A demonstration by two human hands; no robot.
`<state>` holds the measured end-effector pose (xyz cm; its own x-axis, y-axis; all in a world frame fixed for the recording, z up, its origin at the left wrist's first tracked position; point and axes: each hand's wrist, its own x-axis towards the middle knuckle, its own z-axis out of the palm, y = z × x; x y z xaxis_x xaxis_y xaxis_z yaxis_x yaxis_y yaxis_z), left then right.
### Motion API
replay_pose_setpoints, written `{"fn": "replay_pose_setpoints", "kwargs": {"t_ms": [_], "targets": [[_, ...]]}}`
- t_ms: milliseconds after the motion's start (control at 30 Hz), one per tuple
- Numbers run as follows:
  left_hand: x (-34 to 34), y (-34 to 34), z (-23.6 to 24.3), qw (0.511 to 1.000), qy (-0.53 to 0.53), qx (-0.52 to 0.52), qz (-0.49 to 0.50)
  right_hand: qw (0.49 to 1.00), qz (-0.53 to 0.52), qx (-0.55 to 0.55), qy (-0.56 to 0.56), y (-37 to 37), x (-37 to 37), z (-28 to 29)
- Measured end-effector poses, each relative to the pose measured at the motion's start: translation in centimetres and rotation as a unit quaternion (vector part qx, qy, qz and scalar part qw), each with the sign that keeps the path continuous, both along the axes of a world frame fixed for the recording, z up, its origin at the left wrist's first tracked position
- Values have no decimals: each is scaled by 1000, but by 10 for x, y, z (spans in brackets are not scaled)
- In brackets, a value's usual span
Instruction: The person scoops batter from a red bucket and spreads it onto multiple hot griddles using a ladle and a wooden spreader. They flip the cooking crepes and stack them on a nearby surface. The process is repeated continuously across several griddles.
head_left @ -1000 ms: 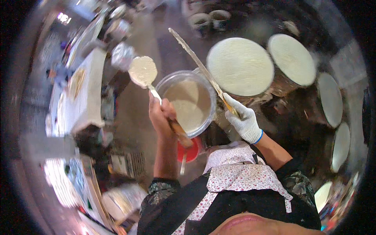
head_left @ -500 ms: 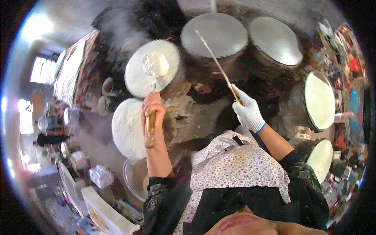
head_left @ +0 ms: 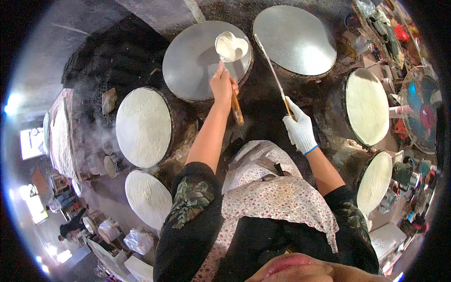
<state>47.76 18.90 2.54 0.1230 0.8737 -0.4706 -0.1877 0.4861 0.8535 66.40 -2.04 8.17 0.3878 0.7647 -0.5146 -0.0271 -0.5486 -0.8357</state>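
My bare left hand (head_left: 223,84) grips the wooden handle of a metal ladle (head_left: 230,46) full of cream-coloured batter, held over a bare round grey griddle (head_left: 189,61). My white-gloved right hand (head_left: 297,124) is closed round a long, thin batter-coated stick (head_left: 270,63), whose tip points up between that griddle and a second bare one (head_left: 294,37). To my left are two griddles coated in white batter (head_left: 143,127), (head_left: 146,199). To my right, two more coated griddles (head_left: 367,106), (head_left: 374,181) sit on dark stands.
A fan (head_left: 418,107) stands at the far right beside cluttered shelves. At the left are dark, sooty material (head_left: 94,61), steam, and a table (head_left: 62,134) with pale sheets. A person in dark clothing (head_left: 70,225) is in the lower-left background, near plastic-wrapped bundles (head_left: 138,242).
My body has turned, bringing the bare griddles in front of me and the batter tub out of sight. The loaded ladle has moved up and right, onto the space over a bare griddle.
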Motion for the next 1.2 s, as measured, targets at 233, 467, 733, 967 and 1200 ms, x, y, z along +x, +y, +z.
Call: {"fn": "replay_pose_setpoints", "kwargs": {"t_ms": [233, 467, 733, 967, 1200], "targets": [[-50, 69, -59, 744, 485, 377, -263, 991, -114, -20, 68, 45, -67, -70], [-86, 138, -56, 741, 507, 359, -254, 983, -75, 61, -158, 65, -132, -113], [-130, 171, 34, 918, 136, 372, 27, 978, 2, 78, -195, 186, -178, -75], [-218, 52, 31, 970, 138, 182, -86, 965, -39, 1, -260, 183, -194, -67], [-254, 5, 24, 976, 106, 163, -93, 967, -39, 48, -247, 218, -198, -68]]}}
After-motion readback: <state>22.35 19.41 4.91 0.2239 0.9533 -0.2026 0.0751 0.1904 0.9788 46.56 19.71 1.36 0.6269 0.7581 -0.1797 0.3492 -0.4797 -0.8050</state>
